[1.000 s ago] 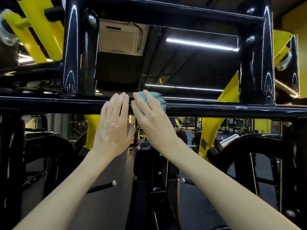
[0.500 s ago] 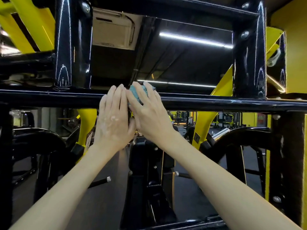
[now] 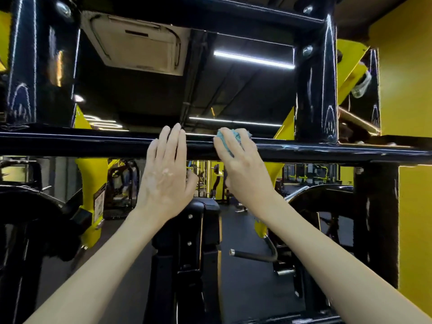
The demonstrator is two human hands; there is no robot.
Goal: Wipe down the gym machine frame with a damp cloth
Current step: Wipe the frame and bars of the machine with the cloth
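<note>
Crumpled teal cloth (image 3: 230, 139) pressed against glossy black horizontal frame bar (image 3: 93, 145), overhead

Teal cloth (image 3: 230, 139) on glossy black frame bar (image 3: 93, 146); yellow wall (image 3: 406, 90) behind.

Glossy black-painted metal frame bar (image 3: 93, 146); crumpled, soft teal cloth (image 3: 228, 140).

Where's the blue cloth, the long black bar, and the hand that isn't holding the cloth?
cloth (image 3: 233, 135): head view, bunched teal fabric at the bar's top edge.
black bar (image 3: 93, 146): head view, bare stretch toward its left end.
left hand (image 3: 167, 176): head view, back of the hand.
</note>
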